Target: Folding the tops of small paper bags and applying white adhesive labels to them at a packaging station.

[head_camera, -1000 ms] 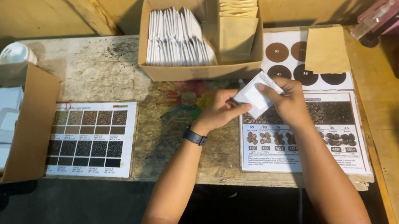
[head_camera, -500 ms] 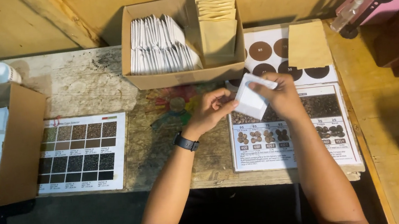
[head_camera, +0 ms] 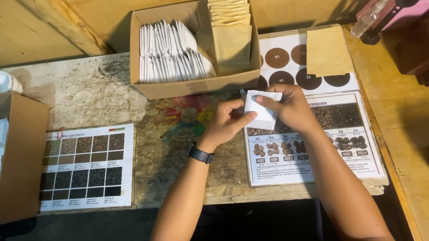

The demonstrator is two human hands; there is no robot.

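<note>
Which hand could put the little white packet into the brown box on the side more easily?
Probably the left hand. Both hands pinch the small white paper packet, but the open brown cardboard box of white packets sits at the table's left edge, on that hand's side; the right hand would cross over.

head camera, looks steeply down at worktable (head_camera: pixel 89 91), fairly near; far edges perhaps cropped.

White packet (head_camera: pixel 262 111) tilted flatter, lowered slightly; left hand (head_camera: pixel 229 125) thumb shifted onto its edge.
</note>
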